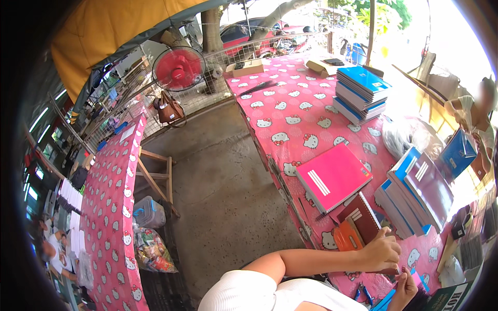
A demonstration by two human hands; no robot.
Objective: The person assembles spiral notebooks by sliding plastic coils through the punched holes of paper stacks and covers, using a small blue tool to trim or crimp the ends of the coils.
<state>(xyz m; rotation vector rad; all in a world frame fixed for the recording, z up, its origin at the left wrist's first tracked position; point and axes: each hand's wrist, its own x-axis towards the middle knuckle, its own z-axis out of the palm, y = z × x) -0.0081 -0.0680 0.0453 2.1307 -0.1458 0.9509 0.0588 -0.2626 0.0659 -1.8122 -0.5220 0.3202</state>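
I am at a table covered with a pink cartoon-cat cloth [295, 111]. My left hand [382, 252] reaches across from the lower middle and rests, fingers curled, on the lower edge of a dark red notebook [361, 216]. An orange notebook [346, 237] lies against its left side. My right hand [404, 290] comes up from the bottom edge just below the left hand. Its fingers pinch a small pink item [416, 278] that is too small to identify.
The table also holds pink notebooks [332, 176], a blue and purple pile [417, 197], a far blue stack [360, 90] and a plastic bag [404, 137]. Another person [474, 111] at right holds a blue notebook [457, 153]. A red fan [178, 68] and second table [109, 207] flank the concrete aisle.
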